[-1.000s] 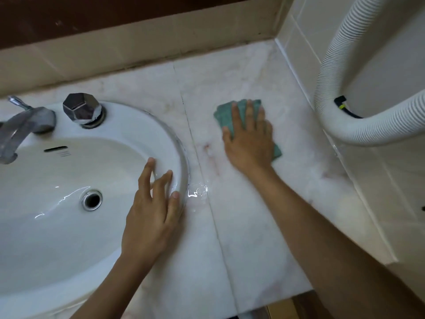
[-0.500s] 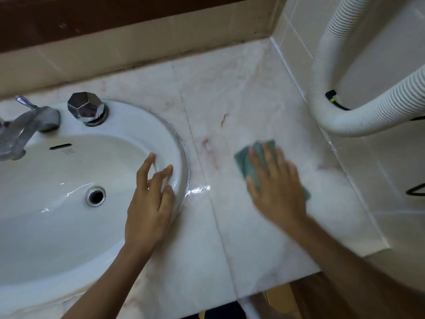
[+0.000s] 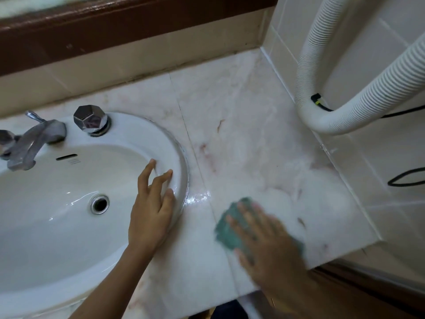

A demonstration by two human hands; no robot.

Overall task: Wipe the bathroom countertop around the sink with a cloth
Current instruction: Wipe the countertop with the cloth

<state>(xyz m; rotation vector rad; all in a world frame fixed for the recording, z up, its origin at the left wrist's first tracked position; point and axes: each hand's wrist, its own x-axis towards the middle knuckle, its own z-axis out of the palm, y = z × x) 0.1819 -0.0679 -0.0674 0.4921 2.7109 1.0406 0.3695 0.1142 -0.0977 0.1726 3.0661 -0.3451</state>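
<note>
The right hand (image 3: 264, 240) lies flat with fingers spread, pressing the folded teal cloth (image 3: 226, 229) onto the counter (image 3: 241, 134) near its front edge, blurred by speed. Over the last second it has swept there from the middle of the slab, so that strip looks covered. The shiny wet patch (image 3: 197, 197) by the sink and the ledge behind the basin likely remain. The left hand (image 3: 151, 212) stays braced, fingers loosely straight, on the glossy white oval sink (image 3: 174, 153). The counter is pale, pink-veined marble with a seam; a ribbed white hose (image 3: 345, 116) curves above it.
</note>
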